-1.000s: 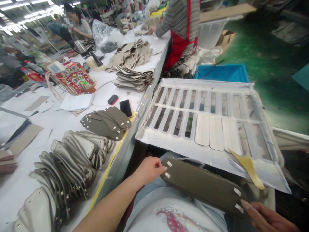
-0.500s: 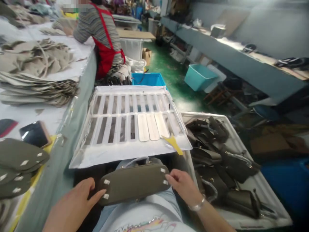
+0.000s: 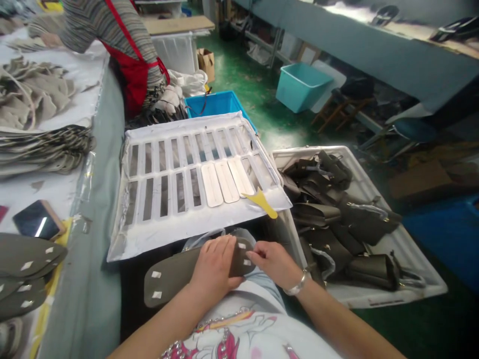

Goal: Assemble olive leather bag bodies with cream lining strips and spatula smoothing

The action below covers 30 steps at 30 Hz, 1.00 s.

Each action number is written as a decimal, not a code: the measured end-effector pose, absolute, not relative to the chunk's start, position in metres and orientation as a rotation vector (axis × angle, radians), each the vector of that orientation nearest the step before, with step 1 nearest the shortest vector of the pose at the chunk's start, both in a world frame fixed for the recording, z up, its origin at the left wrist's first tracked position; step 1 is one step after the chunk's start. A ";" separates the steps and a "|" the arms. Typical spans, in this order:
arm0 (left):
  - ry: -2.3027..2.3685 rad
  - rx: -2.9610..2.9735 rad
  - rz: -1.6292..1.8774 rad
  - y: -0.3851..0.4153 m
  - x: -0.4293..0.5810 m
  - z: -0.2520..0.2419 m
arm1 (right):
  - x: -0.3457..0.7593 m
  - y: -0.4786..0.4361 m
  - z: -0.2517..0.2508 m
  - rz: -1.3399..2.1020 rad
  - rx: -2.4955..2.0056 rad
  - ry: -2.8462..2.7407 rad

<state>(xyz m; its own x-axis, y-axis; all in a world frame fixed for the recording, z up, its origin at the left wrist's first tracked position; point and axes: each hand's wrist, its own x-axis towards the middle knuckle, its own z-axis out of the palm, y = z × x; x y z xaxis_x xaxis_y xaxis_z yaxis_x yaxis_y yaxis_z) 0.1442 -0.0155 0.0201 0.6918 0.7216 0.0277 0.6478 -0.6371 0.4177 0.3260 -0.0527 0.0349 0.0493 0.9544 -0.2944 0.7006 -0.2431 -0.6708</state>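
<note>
Floor [image 3: 258, 94]: green, glossy, pale glare. Table [image 3: 63, 184]: white top, yellow strip [image 3: 42, 319] along its right edge. Long bench [image 3: 337, 45] across floor: grey front, brightly lit top. Wooden stool [image 3: 344, 107] near bench's lower edge; blue stool [image 3: 415, 130] farther along.

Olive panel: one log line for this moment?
left hand: on panel; right hand: at panel's right end; white tabs: both ends; yellow tool: on rack

A bag workshop: cut pieces [image 3: 33, 94] heaped on a long table [image 3: 63, 192], a crate [image 3: 426, 284] of dark bags [image 3: 318, 214], a person [image 3: 88, 25] in a red apron [image 3: 136, 85] at work
</note>
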 end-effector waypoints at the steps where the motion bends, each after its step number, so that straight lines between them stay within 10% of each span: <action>1: 1.081 2.524 0.273 -0.016 0.144 0.021 | 0.326 -0.053 0.035 1.009 -1.982 -1.678; 30: 0.971 2.664 0.395 -0.017 0.144 0.014 | 0.325 -0.045 0.027 0.974 -2.082 -1.683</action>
